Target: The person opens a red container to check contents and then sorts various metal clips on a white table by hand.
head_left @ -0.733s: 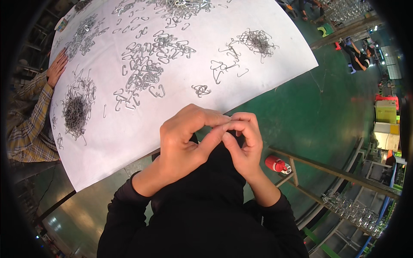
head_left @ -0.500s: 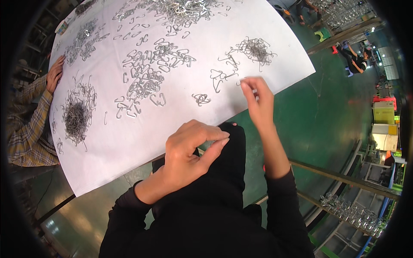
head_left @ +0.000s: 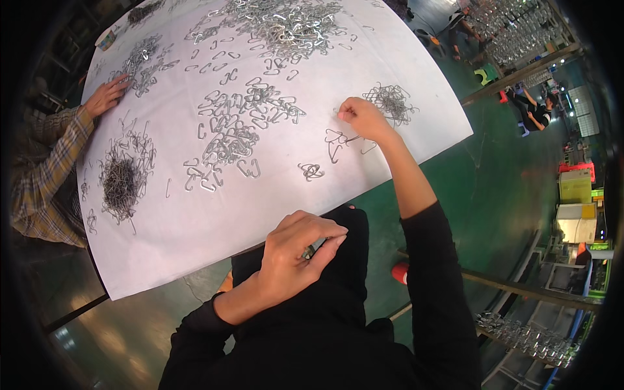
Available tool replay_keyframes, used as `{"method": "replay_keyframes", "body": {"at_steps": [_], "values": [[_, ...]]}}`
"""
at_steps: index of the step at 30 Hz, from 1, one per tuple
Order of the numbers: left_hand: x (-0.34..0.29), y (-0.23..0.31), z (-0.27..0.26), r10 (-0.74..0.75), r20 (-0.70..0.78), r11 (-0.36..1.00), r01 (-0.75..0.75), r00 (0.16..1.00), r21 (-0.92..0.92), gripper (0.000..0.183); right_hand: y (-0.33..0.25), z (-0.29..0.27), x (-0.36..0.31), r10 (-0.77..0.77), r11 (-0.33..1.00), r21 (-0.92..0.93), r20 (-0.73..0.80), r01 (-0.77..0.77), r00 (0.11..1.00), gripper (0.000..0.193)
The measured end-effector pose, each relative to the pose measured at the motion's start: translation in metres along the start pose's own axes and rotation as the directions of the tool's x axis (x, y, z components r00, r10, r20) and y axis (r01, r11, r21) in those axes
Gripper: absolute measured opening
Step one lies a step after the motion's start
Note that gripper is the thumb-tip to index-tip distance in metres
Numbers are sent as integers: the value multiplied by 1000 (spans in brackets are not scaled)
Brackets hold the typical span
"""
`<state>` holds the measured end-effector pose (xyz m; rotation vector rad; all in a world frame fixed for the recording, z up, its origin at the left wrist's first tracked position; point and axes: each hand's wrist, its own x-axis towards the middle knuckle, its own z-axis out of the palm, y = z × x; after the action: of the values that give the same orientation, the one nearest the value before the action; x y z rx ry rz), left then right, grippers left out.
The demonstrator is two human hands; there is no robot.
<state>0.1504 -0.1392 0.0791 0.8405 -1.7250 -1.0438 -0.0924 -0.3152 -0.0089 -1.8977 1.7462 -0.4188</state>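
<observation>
My right hand reaches over the white-covered table, fingers pinched at the left side of a tangled pile of thin bent wires. Whatever lies between those fingertips is too small to make out. Just below it are a few loose bent wires, and a small wire cluster sits nearer me. My left hand hovers over my lap at the near table edge, thumb and forefinger drawn together. Its palm and other fingers are mostly hidden, so what it holds cannot be made out. C-shaped metal hooks are spread mid-table.
A larger heap of metal hooks covers the far side. Another wire pile lies at left. A co-worker's hand touches hooks at the far left, near a small cup. Metal rails stand at right.
My right hand has moved forward and left, from the near side of the loose wires to beyond them. The co-worker's hand has moved from the table edge onto the hooks. My view has shifted slightly.
</observation>
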Motion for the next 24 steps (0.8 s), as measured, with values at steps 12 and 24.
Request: {"method": "replay_keyframes", "body": {"at_steps": [12, 24], "values": [[-4, 1, -2, 12, -6, 1000, -12, 1000, 4, 20, -101, -25, -174, 164, 301, 950, 36, -84, 986, 11], [-7, -1, 14, 136, -76, 991, -134, 988, 31, 34, -133, 1, -229, 219, 310, 935, -249, 175, 943, 10]]}}
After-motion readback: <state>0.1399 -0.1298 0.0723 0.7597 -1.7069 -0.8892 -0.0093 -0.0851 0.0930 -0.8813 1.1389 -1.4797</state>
